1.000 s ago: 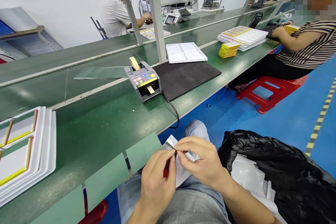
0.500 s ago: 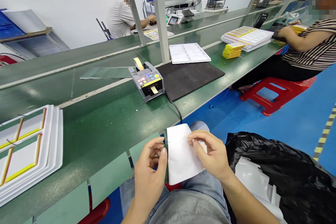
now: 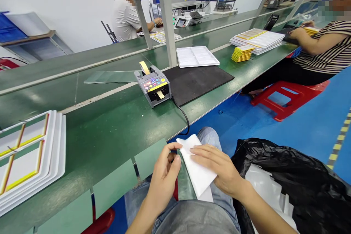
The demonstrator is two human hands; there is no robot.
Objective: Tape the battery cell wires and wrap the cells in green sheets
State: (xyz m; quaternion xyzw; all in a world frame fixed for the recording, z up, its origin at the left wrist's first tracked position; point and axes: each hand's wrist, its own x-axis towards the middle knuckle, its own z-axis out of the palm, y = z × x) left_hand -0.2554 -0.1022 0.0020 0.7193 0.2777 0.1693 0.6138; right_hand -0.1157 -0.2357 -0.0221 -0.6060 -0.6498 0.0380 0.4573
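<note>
Over my lap, a white sheet (image 3: 197, 170) lies slantwise across a translucent green film piece (image 3: 185, 182), with its left side lifted and folded over so the green shows. My left hand (image 3: 168, 170) is closed, thumb and index finger pinching near the upper left corner where film and sheet meet. Across the white sheet lies my right hand (image 3: 215, 166), its fingers together on top and its thumb hidden beneath. Another part of the white layer shows at the lower edge, by my shirt.
Green film pieces (image 3: 116, 182) hang along the bench edge (image 3: 90, 146). A tape dispenser (image 3: 153, 86) stands beside a black mat (image 3: 200, 82). White trays (image 3: 56, 142) are stacked at left. A black bag (image 3: 307, 182) with white sheets is at right. Co-workers sit at the benches.
The white sheet, flat over the green film before, has swung right and folded, uncovering the film on the left. My left hand has moved right to the corner; my right hand has flattened onto the sheet.
</note>
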